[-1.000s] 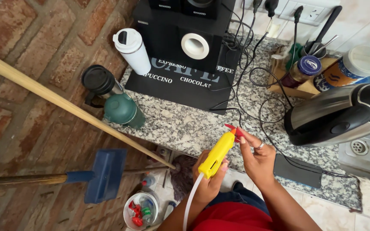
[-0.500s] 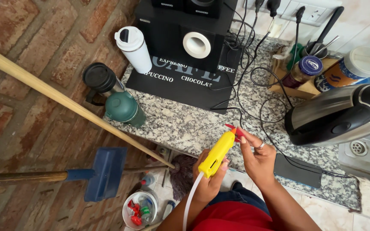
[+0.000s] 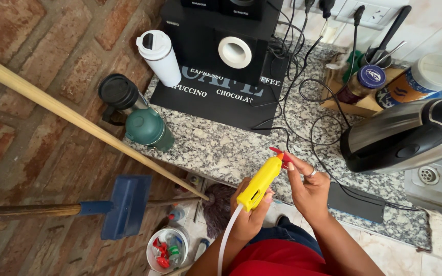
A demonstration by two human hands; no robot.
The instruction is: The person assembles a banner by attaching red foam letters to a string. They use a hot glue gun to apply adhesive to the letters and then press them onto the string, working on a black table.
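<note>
My left hand [image 3: 249, 214] grips a yellow glue gun [image 3: 262, 181] by its handle, nozzle pointing up and right, with a white cord [image 3: 227, 240] hanging down from it. My right hand [image 3: 305, 186] pinches the red tip [image 3: 281, 155] at the gun's nozzle with fingertips; a ring shows on one finger. Both hands hover over the front edge of a speckled granite counter [image 3: 221, 148].
A black coffee machine [image 3: 226, 46] sits on a black mat at the back. A white tumbler [image 3: 159, 56], a black-lidded mug [image 3: 118, 94] and a green flask [image 3: 147, 128] stand at left. Kettle [image 3: 405, 135], jars and tangled cables at right. A wooden broom handle [image 3: 78, 117] leans across.
The hands and glue gun stay nearly still; the view has shifted only slightly.
</note>
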